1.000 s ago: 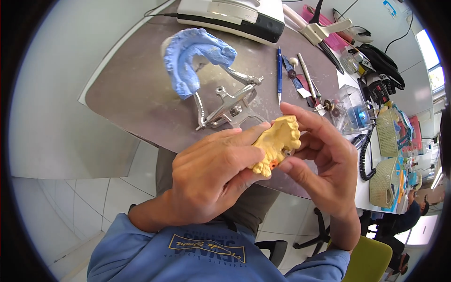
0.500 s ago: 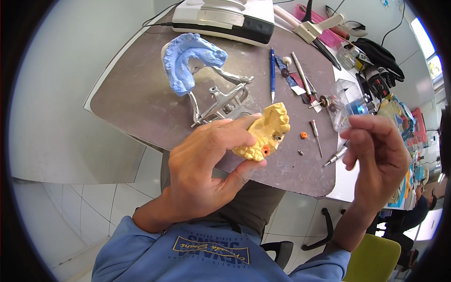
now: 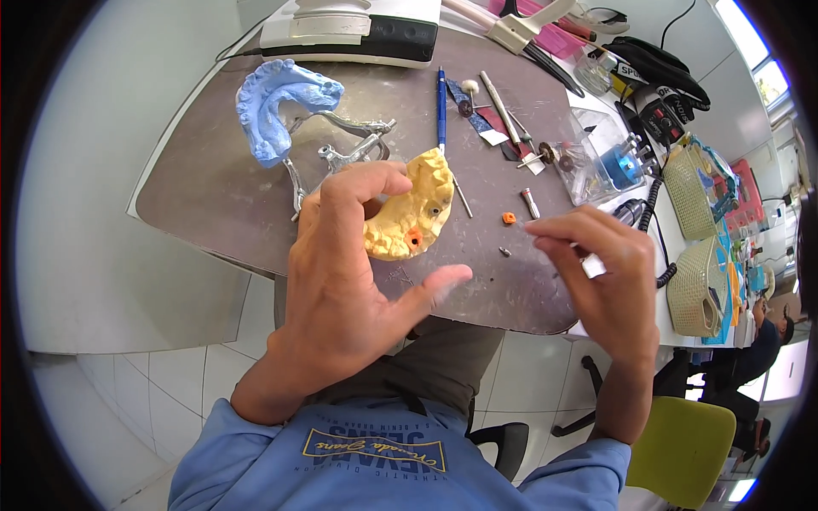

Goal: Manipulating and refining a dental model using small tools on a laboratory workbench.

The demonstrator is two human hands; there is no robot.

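Observation:
A yellow dental cast [image 3: 430, 183] with an orange insert around a dark hole rests on the brown tabletop. My left hand [image 3: 341, 272] is open beside it, the thumb spread away and the fingers arched by the cast's left side; whether a fingertip touches it is hidden. My right hand [image 3: 605, 272] hovers to the right, thumb and index finger pinched together; anything between them is too small to make out. Close to those fingertips lie a small orange piece [image 3: 509, 218], a tiny metal part [image 3: 504, 251] and a small screwdriver [image 3: 530, 203], its shaft partly hidden by the hand.
Behind my left hand stands a metal articulator [image 3: 349, 153] bearing a blue dental cast [image 3: 264, 111]. A blue pen [image 3: 441, 111] and a thin metal rod [image 3: 463, 196] lie beyond the yellow cast. Rotary tools, a clear box [image 3: 588, 166] and woven baskets [image 3: 694, 289] line the right side.
The yellow cast has gone from my left hand's grip down onto the table, and that hand has opened. My right hand has moved left and inward, toward the small parts. The view has shifted.

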